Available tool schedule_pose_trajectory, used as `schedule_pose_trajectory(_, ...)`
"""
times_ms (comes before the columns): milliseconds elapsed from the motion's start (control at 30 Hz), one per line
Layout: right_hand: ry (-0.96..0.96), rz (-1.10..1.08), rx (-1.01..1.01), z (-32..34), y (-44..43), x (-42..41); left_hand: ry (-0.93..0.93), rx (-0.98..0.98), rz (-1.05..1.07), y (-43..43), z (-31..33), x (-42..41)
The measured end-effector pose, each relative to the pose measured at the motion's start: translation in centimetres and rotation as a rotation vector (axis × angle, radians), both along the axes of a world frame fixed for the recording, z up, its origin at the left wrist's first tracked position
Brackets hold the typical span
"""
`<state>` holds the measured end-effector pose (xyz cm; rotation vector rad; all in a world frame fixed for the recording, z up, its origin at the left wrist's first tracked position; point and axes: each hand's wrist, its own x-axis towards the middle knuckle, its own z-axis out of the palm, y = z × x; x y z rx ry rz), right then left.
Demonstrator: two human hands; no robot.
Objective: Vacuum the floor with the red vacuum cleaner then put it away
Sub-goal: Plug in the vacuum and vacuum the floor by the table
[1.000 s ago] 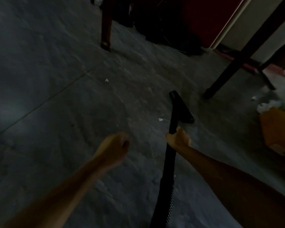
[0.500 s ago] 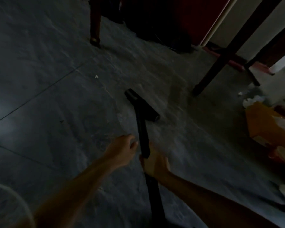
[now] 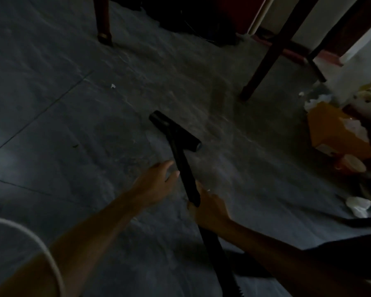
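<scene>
A black vacuum wand runs from the lower middle up to a black floor nozzle resting on the dark grey floor. My right hand grips the wand near its lower end. My left hand hovers just left of the wand, fingers apart, fingertips close to it and holding nothing. The ribbed hose continues down out of view. The red vacuum body is not visible. A small white scrap lies on the floor beyond the nozzle.
Dark furniture legs stand at the back left and right. An orange box with crumpled paper and cups forms a litter pile at the right. A dark mat edge lies at lower right. A pale curved rim shows at lower left.
The nozzle has swept left and turned crosswise. My left hand opened from a fist and moved in beside the wand. The view shifted right, showing more litter.
</scene>
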<state>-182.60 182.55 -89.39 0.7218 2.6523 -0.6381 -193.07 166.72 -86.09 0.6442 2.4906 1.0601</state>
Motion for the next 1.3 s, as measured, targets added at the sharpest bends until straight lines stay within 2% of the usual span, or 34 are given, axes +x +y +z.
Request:
schedule_pose_trajectory(100, 0.022, -0.010, 0.035, 0.7, 0.3, -0.3, -0.077, 0.006, -0.029, -0.4, -0.4, 1.0)
schedule_pose_trajectory(267, 0.049, -0.194, 0.082, 3.2, 2.4, 1.1, -0.110, -0.052, -0.184, -1.3, -1.7, 4.0)
schedule_pose_trajectory(400, 0.012, -0.135, -0.003, 5.9, 0.8, 6.8, -0.067, -0.125, -0.259, -2.3, -1.4, 6.5)
schedule_pose_trajectory(533, -0.023, -0.062, -0.099, 7.9, -3.2, 8.1, -0.024, -0.212, -0.313, -4.7, -0.6, 8.2)
schedule_pose_trajectory(667, 0.003, -0.016, -0.073, 7.9, -6.2, 4.9, 0.027, -0.280, -0.248, -7.8, 1.2, 7.2)
schedule_pose_trajectory(867, 0.107, -0.177, -0.132, 5.6, -10.4, -0.3, 0.072, -0.165, -0.100, -9.9, 5.1, 3.7)
schedule_pose_trajectory(1000, 0.119, -0.001, -0.116, 4.7, -14.3, -0.3, 0.064, -0.139, -0.014, -10.5, 5.2, 2.0)
schedule_pose_trajectory(1100, 0.119, 0.080, -0.102, 4.5, -13.8, -3.7, 0.029, -0.120, 0.054, -11.5, 4.8, -0.1)
schedule_pose_trajectory(1300, 0.114, -0.047, -0.036, 5.1, -11.5, -14.5, 0.113, -0.195, 0.131, -13.2, 4.1, -3.7)
